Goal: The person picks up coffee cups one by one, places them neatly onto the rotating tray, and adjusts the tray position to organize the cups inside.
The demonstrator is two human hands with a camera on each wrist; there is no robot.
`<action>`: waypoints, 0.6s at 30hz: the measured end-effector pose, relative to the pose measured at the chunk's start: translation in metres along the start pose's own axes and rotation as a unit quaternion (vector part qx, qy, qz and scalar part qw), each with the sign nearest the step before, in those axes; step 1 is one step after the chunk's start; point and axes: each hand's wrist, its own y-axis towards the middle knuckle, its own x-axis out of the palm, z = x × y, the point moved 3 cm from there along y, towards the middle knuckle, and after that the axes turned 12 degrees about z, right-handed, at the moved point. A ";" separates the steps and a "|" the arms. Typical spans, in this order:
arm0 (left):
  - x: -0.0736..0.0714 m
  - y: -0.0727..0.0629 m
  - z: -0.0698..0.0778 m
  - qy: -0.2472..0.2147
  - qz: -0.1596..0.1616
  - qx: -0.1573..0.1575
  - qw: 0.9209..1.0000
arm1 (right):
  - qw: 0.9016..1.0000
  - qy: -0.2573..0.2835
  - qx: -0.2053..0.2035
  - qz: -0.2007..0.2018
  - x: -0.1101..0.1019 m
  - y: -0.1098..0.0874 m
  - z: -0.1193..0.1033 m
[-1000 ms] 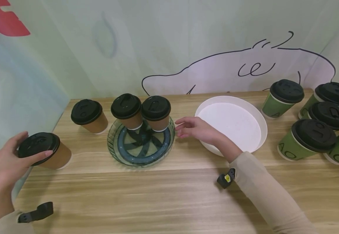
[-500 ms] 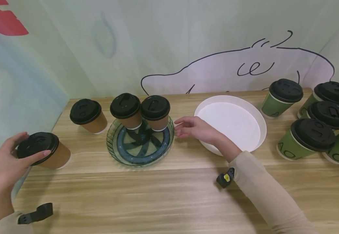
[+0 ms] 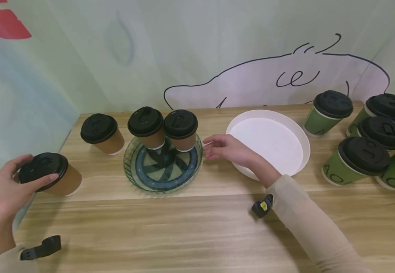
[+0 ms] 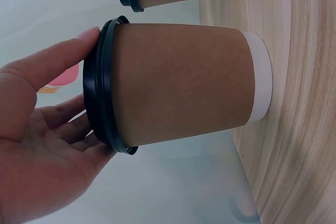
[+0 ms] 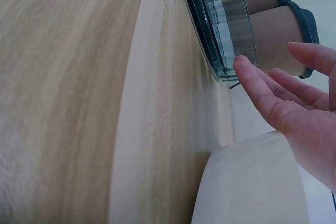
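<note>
My left hand (image 3: 4,191) holds a brown paper coffee cup (image 3: 70,181) by its black lid at the table's left edge. In the left wrist view that coffee cup (image 4: 184,80) stands upright on the wood, thumb and fingers on either side of the lid (image 4: 100,87). My right hand (image 3: 229,149), fingers loosely bent and holding nothing, is beside the right rim of a green glass plate (image 3: 160,186). Whether a fingertip touches the rim (image 5: 231,51), I cannot tell. Two lidded brown cups (image 3: 145,127) (image 3: 181,129) stand side by side at the back of the plate.
Another brown cup (image 3: 103,134) stands left of the plate. A round white tray (image 3: 272,146) lies behind my right wrist. Several green cups with black lids (image 3: 344,167) crowd the right end of the wooden table (image 3: 183,235). A printed curtain (image 3: 197,49) hangs behind.
The head view has shifted very slightly. Both hands and the cups stay in place, with my left hand still on the same cup.
</note>
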 end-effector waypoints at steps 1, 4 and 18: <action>0.001 0.002 -0.004 -0.001 0.000 -0.001 1.000 | 1.000 0.001 0.000 0.001 0.000 0.000 0.000; 0.007 0.018 -0.032 0.020 0.012 0.007 1.000 | 1.000 0.005 -0.001 0.001 0.000 0.000 -0.001; 0.004 0.010 -0.017 0.015 0.017 -0.013 1.000 | 1.000 0.011 0.000 0.001 0.000 -0.001 -0.001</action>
